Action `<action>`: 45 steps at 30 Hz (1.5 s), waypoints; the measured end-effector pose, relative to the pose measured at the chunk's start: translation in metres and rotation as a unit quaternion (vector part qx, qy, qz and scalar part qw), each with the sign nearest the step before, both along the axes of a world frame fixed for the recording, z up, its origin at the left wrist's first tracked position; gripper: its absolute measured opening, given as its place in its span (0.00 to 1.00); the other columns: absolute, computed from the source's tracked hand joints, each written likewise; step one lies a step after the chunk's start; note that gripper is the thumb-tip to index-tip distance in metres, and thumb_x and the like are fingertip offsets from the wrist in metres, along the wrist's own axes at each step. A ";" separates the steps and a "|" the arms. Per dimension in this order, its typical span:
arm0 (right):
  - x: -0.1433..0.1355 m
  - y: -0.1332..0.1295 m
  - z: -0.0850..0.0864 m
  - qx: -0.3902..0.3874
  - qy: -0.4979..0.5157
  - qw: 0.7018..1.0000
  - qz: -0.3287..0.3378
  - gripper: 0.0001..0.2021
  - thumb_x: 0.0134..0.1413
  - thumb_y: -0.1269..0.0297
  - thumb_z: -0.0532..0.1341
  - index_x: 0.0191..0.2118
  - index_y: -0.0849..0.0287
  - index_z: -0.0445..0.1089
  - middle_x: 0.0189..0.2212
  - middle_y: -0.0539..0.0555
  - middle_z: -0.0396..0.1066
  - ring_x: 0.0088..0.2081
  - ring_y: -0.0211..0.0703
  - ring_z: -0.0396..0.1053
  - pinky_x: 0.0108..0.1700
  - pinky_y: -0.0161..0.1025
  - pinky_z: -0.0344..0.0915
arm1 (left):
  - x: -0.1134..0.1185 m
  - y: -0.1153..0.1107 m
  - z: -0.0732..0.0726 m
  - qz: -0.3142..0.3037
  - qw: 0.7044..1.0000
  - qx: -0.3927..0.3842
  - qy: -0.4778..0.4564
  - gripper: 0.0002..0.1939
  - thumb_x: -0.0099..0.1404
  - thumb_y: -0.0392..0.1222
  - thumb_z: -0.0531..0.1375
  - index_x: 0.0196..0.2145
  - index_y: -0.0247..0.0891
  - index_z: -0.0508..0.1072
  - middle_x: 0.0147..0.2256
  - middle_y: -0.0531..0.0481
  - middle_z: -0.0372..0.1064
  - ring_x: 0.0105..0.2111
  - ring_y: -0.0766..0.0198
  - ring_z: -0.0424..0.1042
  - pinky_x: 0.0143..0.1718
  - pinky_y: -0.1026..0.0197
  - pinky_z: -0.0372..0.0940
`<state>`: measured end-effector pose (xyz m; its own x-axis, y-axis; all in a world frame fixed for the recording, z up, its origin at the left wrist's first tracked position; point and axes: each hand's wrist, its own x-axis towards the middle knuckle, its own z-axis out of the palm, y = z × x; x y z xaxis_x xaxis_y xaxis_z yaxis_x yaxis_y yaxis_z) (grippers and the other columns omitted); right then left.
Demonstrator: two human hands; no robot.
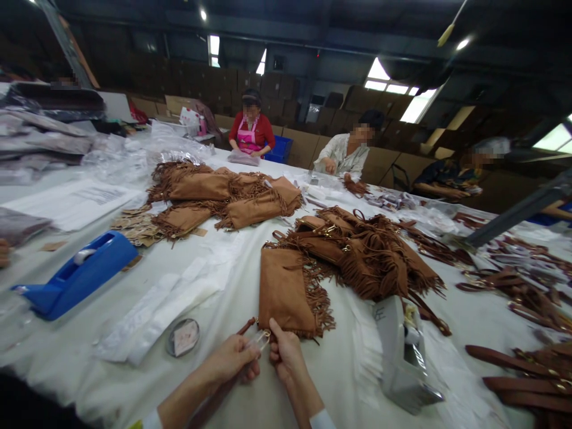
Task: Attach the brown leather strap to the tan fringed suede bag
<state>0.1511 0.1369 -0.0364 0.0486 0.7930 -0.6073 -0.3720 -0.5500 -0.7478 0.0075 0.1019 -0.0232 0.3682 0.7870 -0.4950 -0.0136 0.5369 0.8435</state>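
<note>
A flat brown pouch with fringe (282,292) lies on the white-covered table in front of me, its fringe towards the right. My left hand (236,359) is closed on a small clear plastic piece (260,340) beside the pouch's near left corner. A brown strap (248,325) shows by that corner, and part of it runs below the left hand. My right hand (286,353) pinches the pouch's near edge, thumb on top, close to a gold-coloured metal ring (267,335). The fingertips partly hide the metal fittings.
A blue tape dispenser (80,271) stands at left, a grey tape dispenser (404,357) at right. Fringed pouches (361,247) pile up behind, with another pouch pile (223,193) beyond. White strips (165,316) and a round dish (183,337) lie at left. Several co-workers sit across the table.
</note>
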 end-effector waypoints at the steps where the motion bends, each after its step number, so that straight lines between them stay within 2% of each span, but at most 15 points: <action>1: 0.000 0.000 -0.001 0.005 -0.003 1.000 -0.002 0.22 0.34 0.50 0.71 0.17 0.60 0.60 0.09 0.38 0.48 0.11 0.24 0.42 0.13 0.28 0.37 | 0.002 0.001 -0.001 0.012 1.000 -0.001 0.003 0.25 0.49 0.64 0.60 0.26 0.37 0.65 0.20 0.51 0.71 0.18 0.68 0.66 0.20 0.67 0.56; 4: -0.001 -0.003 -0.004 0.016 -0.009 1.000 -0.001 0.23 0.33 0.51 0.71 0.15 0.58 0.58 0.08 0.38 0.46 0.11 0.25 0.40 0.14 0.29 0.36 | 0.011 0.006 -0.003 0.038 0.999 0.001 0.014 0.26 0.49 0.65 0.60 0.28 0.38 0.63 0.19 0.52 0.70 0.17 0.67 0.66 0.19 0.66 0.56; 9: 0.002 -0.008 -0.004 0.034 -0.014 0.999 0.011 0.24 0.34 0.51 0.70 0.13 0.58 0.55 0.07 0.40 0.49 0.11 0.25 0.42 0.14 0.30 0.37 | 0.027 0.011 -0.007 0.075 0.994 0.059 0.058 0.24 0.53 0.64 0.58 0.27 0.38 0.64 0.19 0.52 0.69 0.16 0.66 0.66 0.19 0.65 0.57; 11: 0.003 -0.009 -0.003 0.039 -0.012 0.999 0.016 0.24 0.35 0.49 0.69 0.13 0.58 0.56 0.07 0.41 0.50 0.11 0.26 0.44 0.14 0.30 0.39 | 0.030 0.012 -0.008 0.090 0.994 0.056 0.040 0.24 0.51 0.64 0.59 0.25 0.38 0.64 0.19 0.52 0.68 0.16 0.66 0.65 0.19 0.65 0.56; 14: 0.004 -0.013 -0.003 0.044 -0.011 0.999 0.028 0.24 0.37 0.45 0.67 0.15 0.60 0.61 0.08 0.44 0.55 0.11 0.28 0.49 0.14 0.30 0.42 | 0.029 0.015 -0.010 0.109 0.993 0.031 -0.016 0.24 0.49 0.64 0.61 0.24 0.37 0.65 0.18 0.53 0.66 0.16 0.68 0.62 0.19 0.65 0.54; 17: 0.004 -0.017 -0.002 0.043 -0.036 0.997 0.061 0.26 0.40 0.40 0.64 0.21 0.64 0.69 0.10 0.45 0.58 0.11 0.29 0.51 0.14 0.30 0.45 | 0.023 0.022 -0.011 0.144 0.988 -0.001 -0.058 0.21 0.49 0.59 0.62 0.24 0.34 0.69 0.19 0.52 0.66 0.17 0.68 0.61 0.21 0.65 0.54; 20: 0.001 -0.016 0.000 0.052 -0.036 0.993 0.096 0.24 0.36 0.43 0.68 0.21 0.63 0.69 0.09 0.43 0.57 0.11 0.28 0.50 0.14 0.29 0.45 | 0.017 0.037 -0.013 0.163 0.984 -0.009 -0.064 0.16 0.46 0.51 0.65 0.21 0.33 0.71 0.19 0.52 0.66 0.19 0.69 0.61 0.22 0.65 0.54; 22: -0.002 -0.012 0.002 0.057 -0.014 0.994 0.097 0.22 0.31 0.47 0.71 0.18 0.62 0.67 0.09 0.42 0.56 0.12 0.27 0.51 0.14 0.28 0.46 | 0.015 0.047 -0.014 0.162 0.985 -0.001 -0.059 0.14 0.44 0.47 0.67 0.20 0.32 0.71 0.18 0.52 0.65 0.19 0.69 0.61 0.22 0.65 0.53; 25: -0.005 -0.005 0.003 0.052 0.015 0.995 0.089 0.22 0.28 0.48 0.72 0.19 0.62 0.67 0.11 0.43 0.58 0.13 0.27 0.53 0.16 0.28 0.51 | 0.014 0.056 -0.011 0.158 0.986 0.004 -0.050 0.16 0.43 0.48 0.68 0.19 0.32 0.71 0.17 0.53 0.65 0.18 0.70 0.60 0.21 0.66 0.52; 29: -0.005 -0.002 -0.001 0.045 0.040 0.995 0.085 0.21 0.28 0.51 0.73 0.21 0.64 0.69 0.12 0.45 0.62 0.14 0.27 0.55 0.17 0.27 0.55 | 0.006 0.042 -0.004 0.138 0.989 -0.010 -0.046 0.23 0.51 0.59 0.62 0.26 0.32 0.74 0.19 0.51 0.68 0.17 0.70 0.62 0.20 0.67 0.52; 33: -0.005 -0.005 -0.004 0.049 0.061 0.993 0.091 0.20 0.28 0.52 0.74 0.20 0.64 0.69 0.12 0.45 0.62 0.14 0.28 0.58 0.17 0.27 0.56 | -0.001 0.022 -0.005 0.071 0.995 -0.028 -0.066 0.23 0.50 0.58 0.65 0.30 0.33 0.75 0.23 0.47 0.73 0.18 0.68 0.67 0.20 0.67 0.57; 38: -0.011 -0.006 0.001 0.045 0.066 0.990 0.113 0.21 0.35 0.48 0.71 0.23 0.65 0.70 0.14 0.51 0.68 0.16 0.35 0.65 0.19 0.30 0.62 | -0.001 0.019 -0.014 0.168 0.981 -0.062 -0.069 0.20 0.51 0.55 0.65 0.25 0.30 0.75 0.19 0.45 0.71 0.17 0.65 0.68 0.18 0.65 0.58; 41: -0.011 -0.005 0.005 0.041 0.068 0.988 0.132 0.21 0.37 0.48 0.70 0.25 0.65 0.70 0.17 0.52 0.70 0.17 0.35 0.67 0.19 0.29 0.63 | -0.005 0.019 -0.013 0.166 0.982 -0.065 -0.069 0.18 0.49 0.52 0.67 0.22 0.31 0.74 0.17 0.45 0.71 0.16 0.66 0.67 0.18 0.65 0.59; 45: -0.008 -0.005 0.004 0.035 0.066 0.990 0.123 0.21 0.35 0.50 0.72 0.25 0.65 0.70 0.16 0.49 0.68 0.16 0.30 0.63 0.18 0.27 0.60 | -0.014 0.008 -0.008 0.132 0.985 -0.069 -0.082 0.20 0.47 0.53 0.68 0.23 0.31 0.74 0.19 0.44 0.72 0.17 0.66 0.68 0.19 0.65 0.59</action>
<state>0.1427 0.1323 -0.0321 -0.2266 0.8112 -0.5391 -0.3304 -0.5847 -0.7409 -0.0065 0.1103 -0.0311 0.2446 0.7955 -0.5544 -0.2982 0.6058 0.7376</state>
